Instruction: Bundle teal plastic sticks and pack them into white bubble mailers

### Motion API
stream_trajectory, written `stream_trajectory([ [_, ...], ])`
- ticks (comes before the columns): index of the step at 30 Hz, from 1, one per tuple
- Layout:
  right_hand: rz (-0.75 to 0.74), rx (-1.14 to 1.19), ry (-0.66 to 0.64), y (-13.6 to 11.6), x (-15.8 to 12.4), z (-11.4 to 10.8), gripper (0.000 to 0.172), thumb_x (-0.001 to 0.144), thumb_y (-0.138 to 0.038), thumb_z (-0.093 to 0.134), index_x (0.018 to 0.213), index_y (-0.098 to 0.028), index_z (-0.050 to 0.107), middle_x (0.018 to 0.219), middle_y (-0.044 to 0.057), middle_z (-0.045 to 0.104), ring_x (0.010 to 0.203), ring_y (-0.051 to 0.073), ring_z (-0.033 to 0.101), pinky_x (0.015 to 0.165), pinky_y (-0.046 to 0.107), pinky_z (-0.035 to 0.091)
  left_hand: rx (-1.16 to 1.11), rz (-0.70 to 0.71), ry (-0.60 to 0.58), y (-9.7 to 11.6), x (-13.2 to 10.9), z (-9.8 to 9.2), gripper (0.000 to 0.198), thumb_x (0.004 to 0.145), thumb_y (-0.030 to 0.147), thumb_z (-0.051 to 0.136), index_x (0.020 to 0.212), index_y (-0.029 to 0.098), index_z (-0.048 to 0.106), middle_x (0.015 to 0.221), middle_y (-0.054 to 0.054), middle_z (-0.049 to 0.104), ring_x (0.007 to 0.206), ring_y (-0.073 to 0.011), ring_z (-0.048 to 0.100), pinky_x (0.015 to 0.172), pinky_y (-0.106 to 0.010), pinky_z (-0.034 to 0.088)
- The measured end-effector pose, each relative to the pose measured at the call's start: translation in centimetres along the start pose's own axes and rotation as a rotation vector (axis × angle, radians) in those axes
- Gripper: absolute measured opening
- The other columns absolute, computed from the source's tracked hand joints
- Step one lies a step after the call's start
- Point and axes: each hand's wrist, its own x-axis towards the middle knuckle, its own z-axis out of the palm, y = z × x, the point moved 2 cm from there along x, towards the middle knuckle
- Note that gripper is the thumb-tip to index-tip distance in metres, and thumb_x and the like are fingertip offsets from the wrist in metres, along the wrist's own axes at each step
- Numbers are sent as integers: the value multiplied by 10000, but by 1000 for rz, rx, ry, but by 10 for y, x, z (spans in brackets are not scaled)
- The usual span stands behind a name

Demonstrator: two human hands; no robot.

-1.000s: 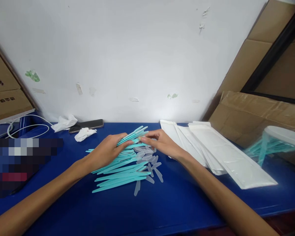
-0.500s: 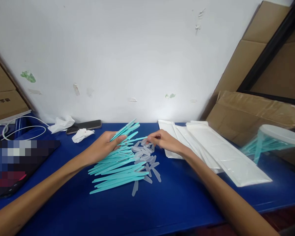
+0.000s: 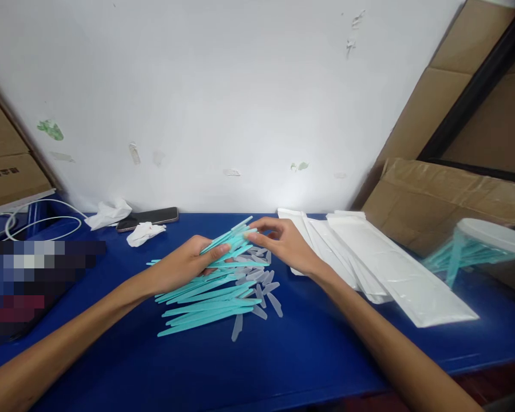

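Note:
My left hand (image 3: pixel 199 260) is closed round a bunch of slim turquoise eyebrow razors (image 3: pixel 236 236), their ends fanned out to the right. The thumb and forefinger of my right hand (image 3: pixel 283 243) pinch at the end of a razor in that bunch; whether a cap is between the fingertips I cannot make out. Below, more turquoise razors (image 3: pixel 206 309) lie in a loose pile on the blue table (image 3: pixel 154 372). Beside their right ends several translucent blade caps (image 3: pixel 274 304) are scattered, some partly hidden under the razors and my hands.
White flat packets (image 3: pixel 381 263) lie overlapping on the right. Past them stands a clear tub with a white lid (image 3: pixel 498 236), turquoise sticks inside. A phone (image 3: pixel 154 217), crumpled tissues (image 3: pixel 145 233) and a white cable (image 3: pixel 43 201) are at back left. Cardboard boxes (image 3: pixel 446 194) lean at the right.
My right hand has moved up from the scattered caps to the razor ends at the bunch. My left hand, still holding the razors, has shifted slightly right.

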Motion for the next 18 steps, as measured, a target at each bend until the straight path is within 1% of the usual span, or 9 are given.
stream_trajectory([
  [2, -6, -12, 18, 0, 0, 2, 305, 862, -492, 666, 953, -212, 745, 926, 54, 737, 845, 194, 663, 720, 329, 507, 28, -5, -12, 0, 0, 1, 474, 924, 614, 452, 700, 197, 439, 622, 67, 237, 527, -87, 249, 506, -226, 313],
  [5, -30, -22, 22, 0, -1, 2, 289, 868, -473, 662, 990, -226, 751, 941, 50, 743, 850, 191, 664, 709, 323, 494, 64, 0, -23, 1, -1, 2, 488, 921, 627, 436, 708, 191, 483, 607, 63, 278, 513, -89, 265, 488, -228, 317],
  [8, -50, -37, 22, 0, -1, 5, 275, 881, -460, 641, 928, -222, 770, 925, 52, 756, 818, 190, 668, 698, 325, 491, 96, 8, -31, 1, 0, 3, 500, 919, 632, 415, 735, 185, 541, 607, 46, 352, 510, -100, 317, 487, -234, 359],
  [10, -43, -42, 35, 1, -1, 5, 275, 881, -452, 639, 898, -218, 781, 904, 52, 764, 808, 195, 672, 706, 331, 497, 106, 22, -32, 0, 0, 3, 490, 917, 626, 416, 737, 189, 544, 625, 36, 378, 526, -109, 350, 495, -236, 387],
  [13, -20, -2, 92, 3, 1, -2, 278, 862, -456, 660, 911, -215, 789, 925, 57, 775, 863, 218, 685, 740, 340, 511, 99, 5, -4, -5, 1, 0, 462, 907, 613, 450, 698, 202, 480, 664, 38, 338, 566, -114, 354, 549, -243, 454],
  [15, -8, 43, 196, 6, 3, -15, 288, 843, -464, 680, 920, -209, 787, 943, 62, 777, 899, 226, 688, 763, 338, 516, 85, -37, 34, -11, 2, -5, 462, 891, 609, 492, 674, 212, 397, 691, 45, 281, 587, -109, 330, 626, -256, 505],
  [17, 21, 40, 286, 10, 5, -29, 308, 831, -483, 687, 901, -199, 784, 911, 65, 774, 864, 213, 687, 750, 325, 511, 67, -72, 65, -15, 2, -9, 480, 880, 610, 518, 669, 220, 334, 701, 52, 220, 586, -100, 294, 715, -277, 538],
  [18, 46, 16, 282, 13, 5, -34, 327, 832, -499, 681, 892, -195, 783, 885, 66, 770, 833, 202, 682, 730, 317, 505, 59, -84, 70, -16, 3, -11, 488, 877, 612, 523, 669, 222, 317, 699, 54, 197, 579, -97, 278, 745, -286, 546],
])
